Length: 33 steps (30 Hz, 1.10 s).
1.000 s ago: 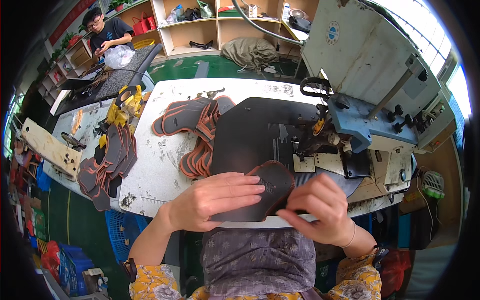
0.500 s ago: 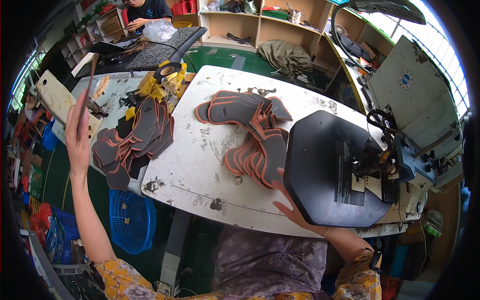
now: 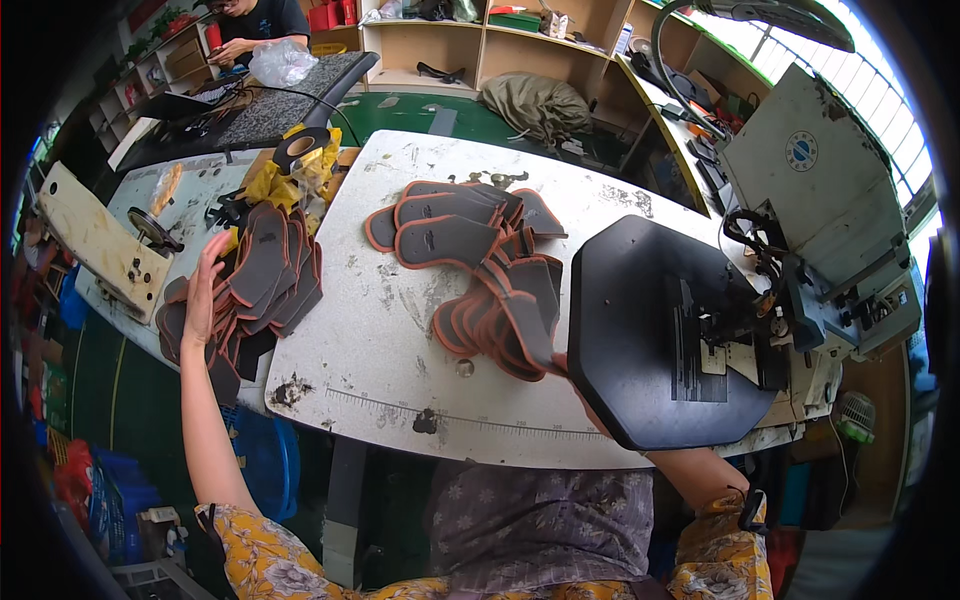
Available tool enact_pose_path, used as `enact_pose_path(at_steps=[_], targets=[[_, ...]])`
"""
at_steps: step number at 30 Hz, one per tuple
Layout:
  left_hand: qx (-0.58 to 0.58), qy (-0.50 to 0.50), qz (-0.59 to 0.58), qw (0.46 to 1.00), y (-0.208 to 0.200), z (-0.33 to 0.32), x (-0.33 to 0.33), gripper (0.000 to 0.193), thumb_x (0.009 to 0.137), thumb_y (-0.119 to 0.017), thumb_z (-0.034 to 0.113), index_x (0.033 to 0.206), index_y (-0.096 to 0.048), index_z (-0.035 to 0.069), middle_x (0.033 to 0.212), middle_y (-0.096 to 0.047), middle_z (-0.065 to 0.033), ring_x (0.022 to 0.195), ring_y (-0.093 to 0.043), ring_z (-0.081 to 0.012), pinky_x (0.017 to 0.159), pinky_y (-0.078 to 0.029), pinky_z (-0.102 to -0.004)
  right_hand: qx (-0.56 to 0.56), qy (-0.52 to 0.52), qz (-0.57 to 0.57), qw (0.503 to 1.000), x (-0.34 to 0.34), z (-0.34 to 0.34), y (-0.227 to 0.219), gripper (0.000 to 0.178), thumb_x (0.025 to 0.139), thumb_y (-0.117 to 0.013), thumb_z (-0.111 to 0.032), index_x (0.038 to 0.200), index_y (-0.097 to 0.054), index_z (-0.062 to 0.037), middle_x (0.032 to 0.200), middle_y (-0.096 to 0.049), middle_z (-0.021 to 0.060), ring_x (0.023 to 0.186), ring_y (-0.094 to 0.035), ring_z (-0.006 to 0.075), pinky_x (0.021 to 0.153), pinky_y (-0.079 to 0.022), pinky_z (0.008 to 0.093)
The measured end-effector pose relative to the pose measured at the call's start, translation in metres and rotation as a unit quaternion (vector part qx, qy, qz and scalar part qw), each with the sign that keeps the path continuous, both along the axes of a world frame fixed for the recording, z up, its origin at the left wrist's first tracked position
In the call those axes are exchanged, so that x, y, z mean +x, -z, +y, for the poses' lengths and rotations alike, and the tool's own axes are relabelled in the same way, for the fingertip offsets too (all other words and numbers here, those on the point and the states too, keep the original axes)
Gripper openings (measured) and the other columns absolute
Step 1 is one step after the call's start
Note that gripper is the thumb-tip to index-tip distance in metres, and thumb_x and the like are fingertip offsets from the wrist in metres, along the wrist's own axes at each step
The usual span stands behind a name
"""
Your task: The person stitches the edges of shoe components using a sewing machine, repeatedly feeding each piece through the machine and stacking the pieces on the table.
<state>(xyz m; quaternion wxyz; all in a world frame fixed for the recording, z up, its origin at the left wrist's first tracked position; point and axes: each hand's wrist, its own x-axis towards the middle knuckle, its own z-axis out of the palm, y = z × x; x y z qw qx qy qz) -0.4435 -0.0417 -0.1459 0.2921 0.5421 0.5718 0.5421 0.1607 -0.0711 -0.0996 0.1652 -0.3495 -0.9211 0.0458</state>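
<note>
My left hand point(image 3: 203, 292) is raised at the left pile of flat grey pieces point(image 3: 268, 262), which have orange edges and look like shoe-upper parts. Its fingers are stretched out, and it rests against the pile's left side. A second, fanned-out heap of the same grey pieces point(image 3: 448, 240) lies on the white table point(image 3: 370, 340). My right hand point(image 3: 582, 392) is at that heap's lower right end, its fingertips by the tip of one piece. Most of this hand is hidden beneath the black eight-sided plate point(image 3: 640, 330), so its grip does not show.
A machine point(image 3: 800, 300) with a tall pale cover stands behind the plate. Yellow wrapping and a black tape roll point(image 3: 297, 150) lie beyond the left pile. A blue basket point(image 3: 268, 465) is below the table. Another person point(image 3: 255, 30) sits at the far left.
My left hand has come down and right from its raised place, and the piece it held upright no longer shows in it. My right hand has slid farther under the black plate.
</note>
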Motion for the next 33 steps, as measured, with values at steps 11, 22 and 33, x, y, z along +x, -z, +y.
enact_pose_path(at_steps=[11, 22, 33], targets=[[-0.075, -0.133, 0.485, 0.861, -0.004, -0.071, -0.005, 0.064, 0.084, -0.066, 0.013, 0.147, -0.053, 0.015, 0.160, -0.041, -0.0090, 0.151, -0.032, -0.0267, 0.126, -0.013, -0.0511, -0.067, -0.110, 0.095, 0.987, 0.006, -0.028, 0.035, 0.043, 0.083, -0.069, 0.006, 0.124, -0.066, -0.0053, 0.127, -0.066, 0.0123, 0.103, -0.066, 0.0328, 0.089, -0.054, 0.0409], [0.021, -0.118, 0.614, 0.780, -0.048, -0.004, -0.027, 0.016, 0.093, -0.053, 0.009, 0.089, -0.067, 0.004, 0.096, -0.069, -0.0130, 0.092, -0.065, -0.0300, 0.111, -0.035, -0.0476, -0.089, -0.095, 0.123, 0.984, -0.004, -0.028, 0.030, 0.041, 0.080, -0.071, 0.006, 0.120, -0.067, -0.0049, 0.124, -0.066, 0.0117, 0.100, -0.066, 0.0326, 0.087, -0.054, 0.0407], [0.144, 0.086, 0.171, 0.971, -0.038, -0.048, 0.161, 0.087, 0.090, -0.071, 0.041, 0.157, -0.033, 0.003, 0.160, -0.039, -0.0161, 0.151, -0.032, -0.0321, 0.124, -0.019, -0.0441, 0.092, -0.207, 0.056, 0.972, -0.007, -0.050, -0.013, 0.046, 0.079, -0.066, -0.005, 0.125, -0.068, -0.0031, 0.128, -0.063, 0.0130, 0.089, -0.068, 0.0208, 0.077, -0.059, 0.0323]])
